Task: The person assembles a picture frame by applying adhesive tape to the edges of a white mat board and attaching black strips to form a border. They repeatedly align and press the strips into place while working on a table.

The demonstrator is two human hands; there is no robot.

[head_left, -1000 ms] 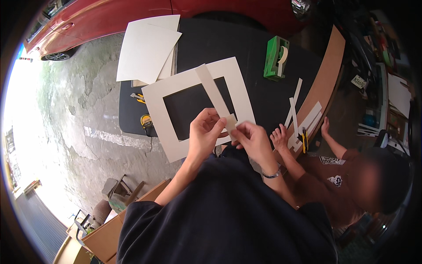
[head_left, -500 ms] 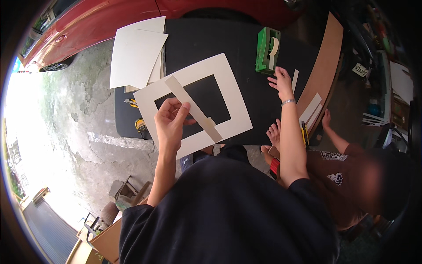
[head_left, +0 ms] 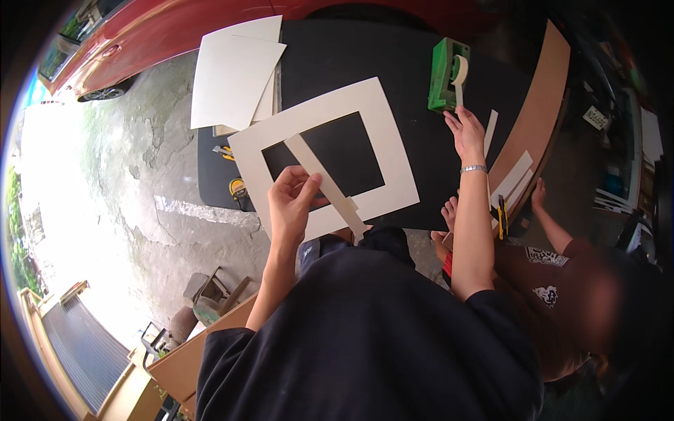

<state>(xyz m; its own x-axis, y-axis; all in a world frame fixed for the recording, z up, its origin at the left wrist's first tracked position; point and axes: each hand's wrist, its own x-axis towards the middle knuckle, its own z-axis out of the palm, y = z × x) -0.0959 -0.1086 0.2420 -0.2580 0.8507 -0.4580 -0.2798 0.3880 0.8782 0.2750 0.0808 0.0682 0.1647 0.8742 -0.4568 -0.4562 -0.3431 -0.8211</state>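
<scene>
On the left, we see a red car (head_left: pixel 168 38) by a rough grey floor (head_left: pixel 161 154). Next to it, a pile of white sheets (head_left: pixel 235 77) sits on the far left corner of a black table (head_left: pixel 337 49) and pokes out past its edge. Below the pile, we spot a small knife (head_left: pixel 223 152) and a round yellow tape measure (head_left: pixel 238 190) at the table's left side.

In the middle, a white frame (head_left: pixel 400 154) with a big square hole lies tilted, mostly over the table, with its near corner past the edge. Our left hand (head_left: pixel 289 203) is over its left part, thumb and fingers pinched tight on a thin pale strip (head_left: pixel 333 194). The strip slants across the hole and the frame's near side, and a bit of tape (head_left: pixel 352 203) is stuck near its low end.

More to the right stands a green tape holder (head_left: pixel 441 77) with a roll of tape (head_left: pixel 460 70). Our right hand (head_left: pixel 467 133) is just below it, fingers loosely spread, tips by the hanging tape end; we cannot quite tell if they grip it. Past that, white strips (head_left: pixel 512 175) lie on a long brown board (head_left: pixel 533 105), near a yellow cutter (head_left: pixel 502 217) and a co-worker (head_left: pixel 526 302) in brown.
</scene>
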